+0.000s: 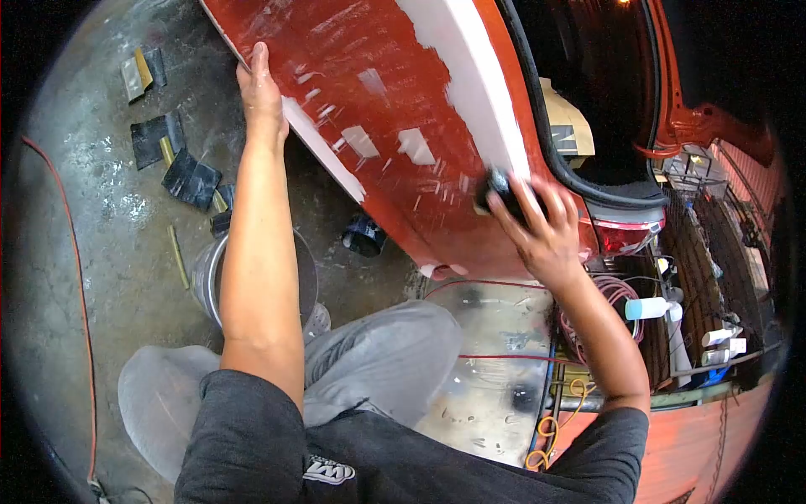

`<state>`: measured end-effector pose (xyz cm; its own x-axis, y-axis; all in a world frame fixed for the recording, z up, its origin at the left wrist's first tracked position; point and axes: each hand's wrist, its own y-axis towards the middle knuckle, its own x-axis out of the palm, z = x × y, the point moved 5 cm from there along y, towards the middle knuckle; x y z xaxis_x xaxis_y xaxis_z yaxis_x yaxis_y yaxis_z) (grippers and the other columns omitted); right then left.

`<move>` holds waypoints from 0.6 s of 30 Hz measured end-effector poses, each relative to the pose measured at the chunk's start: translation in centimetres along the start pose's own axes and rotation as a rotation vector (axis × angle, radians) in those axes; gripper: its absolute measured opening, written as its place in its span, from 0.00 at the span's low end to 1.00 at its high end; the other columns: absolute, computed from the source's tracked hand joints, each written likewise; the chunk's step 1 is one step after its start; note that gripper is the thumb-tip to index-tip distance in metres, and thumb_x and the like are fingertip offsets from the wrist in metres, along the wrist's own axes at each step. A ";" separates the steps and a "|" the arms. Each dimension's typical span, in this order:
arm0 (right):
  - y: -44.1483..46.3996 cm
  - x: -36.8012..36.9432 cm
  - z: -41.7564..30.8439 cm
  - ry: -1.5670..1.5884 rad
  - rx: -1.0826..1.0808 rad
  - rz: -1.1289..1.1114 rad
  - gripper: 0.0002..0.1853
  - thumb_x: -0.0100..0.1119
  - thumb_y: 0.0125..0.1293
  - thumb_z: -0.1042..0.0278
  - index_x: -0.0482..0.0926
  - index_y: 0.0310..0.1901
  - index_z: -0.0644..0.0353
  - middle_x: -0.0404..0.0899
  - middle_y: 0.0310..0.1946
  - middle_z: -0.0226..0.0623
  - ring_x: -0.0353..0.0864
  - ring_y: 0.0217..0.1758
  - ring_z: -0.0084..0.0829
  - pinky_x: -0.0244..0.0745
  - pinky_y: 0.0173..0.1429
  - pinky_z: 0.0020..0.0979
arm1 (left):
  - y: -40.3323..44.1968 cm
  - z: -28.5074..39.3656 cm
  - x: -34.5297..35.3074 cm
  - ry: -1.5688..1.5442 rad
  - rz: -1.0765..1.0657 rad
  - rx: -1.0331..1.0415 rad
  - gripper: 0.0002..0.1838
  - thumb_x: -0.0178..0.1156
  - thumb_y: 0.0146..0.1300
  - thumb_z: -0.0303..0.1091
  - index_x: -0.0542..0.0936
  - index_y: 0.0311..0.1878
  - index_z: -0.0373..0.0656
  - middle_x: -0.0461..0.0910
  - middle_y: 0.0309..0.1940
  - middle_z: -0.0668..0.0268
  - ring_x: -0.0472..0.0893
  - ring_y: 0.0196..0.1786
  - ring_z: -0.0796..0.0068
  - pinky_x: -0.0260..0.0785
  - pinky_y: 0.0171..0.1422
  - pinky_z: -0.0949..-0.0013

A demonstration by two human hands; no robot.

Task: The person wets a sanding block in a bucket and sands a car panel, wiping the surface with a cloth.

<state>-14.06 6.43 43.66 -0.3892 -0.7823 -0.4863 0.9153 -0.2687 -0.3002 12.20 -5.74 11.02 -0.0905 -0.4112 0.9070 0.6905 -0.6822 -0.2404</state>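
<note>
A red car body panel (369, 92) with white filler patches and a broad white strip fills the top centre of the head view. My left hand (263, 91) grips its left edge, thumb on the painted face and the other fingers mostly hidden behind the edge. Over the lower right of the panel, my right hand (546, 231) is closed around a dark sanding block (497, 189), pressed against the surface beside the white strip. Motion blurs the block and fingertips, so its exact shape is unclear.
Dark sandpaper sheets (191, 175) lie on the wet concrete floor. A metal bucket (206, 281) stands below my left forearm, with a black cup-like item (363, 235) nearby. A red tail light (621, 237), a coiled hose (617, 294) and a bottle (645, 308) are at right.
</note>
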 end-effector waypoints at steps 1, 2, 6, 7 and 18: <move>-1.2 0.0 0.4 -0.003 -0.028 -0.038 0.25 0.54 0.69 0.60 0.81 0.68 0.36 0.70 0.76 0.29 0.72 0.67 0.36 0.67 0.72 0.44 | 0.1 0.0 -0.2 0.021 0.010 0.020 0.45 0.60 0.73 0.61 0.58 0.79 0.39 0.63 0.78 0.53 0.67 0.77 0.55 0.59 0.81 0.48; 1.1 -0.7 0.7 -0.022 -0.030 -0.013 0.26 0.55 0.68 0.61 0.80 0.68 0.35 0.70 0.76 0.28 0.72 0.67 0.36 0.67 0.73 0.44 | 0.1 0.1 -0.5 0.013 0.035 0.022 0.43 0.61 0.74 0.59 0.59 0.79 0.39 0.64 0.77 0.52 0.68 0.77 0.55 0.60 0.81 0.49; 16.4 -3.0 2.9 -0.106 0.005 0.222 0.28 0.57 0.63 0.64 0.80 0.66 0.37 0.73 0.70 0.27 0.72 0.67 0.36 0.69 0.67 0.43 | -0.1 0.5 -0.1 -0.003 0.058 0.013 0.39 0.60 0.76 0.54 0.60 0.78 0.38 0.68 0.75 0.53 0.69 0.75 0.56 0.61 0.80 0.52; 18.4 -3.4 3.1 -0.127 0.028 0.216 0.25 0.57 0.63 0.64 0.80 0.64 0.38 0.74 0.68 0.26 0.72 0.67 0.36 0.69 0.65 0.42 | -0.3 0.4 -0.1 -0.005 0.053 0.005 0.39 0.60 0.76 0.53 0.61 0.78 0.37 0.69 0.74 0.53 0.69 0.75 0.57 0.61 0.80 0.52; 14.8 -2.7 3.1 -0.080 -0.030 0.176 0.28 0.67 0.61 0.63 0.82 0.65 0.34 0.75 0.72 0.29 0.75 0.68 0.38 0.70 0.67 0.42 | 0.3 0.1 -0.3 0.027 0.034 0.048 0.42 0.60 0.75 0.58 0.59 0.79 0.40 0.65 0.77 0.53 0.66 0.78 0.55 0.58 0.81 0.47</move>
<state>0.90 2.83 43.09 -0.2127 -0.8582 -0.4672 0.9645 -0.1079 -0.2409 12.51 -5.78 10.74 -0.0850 -0.4501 0.8889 0.7268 -0.6383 -0.2537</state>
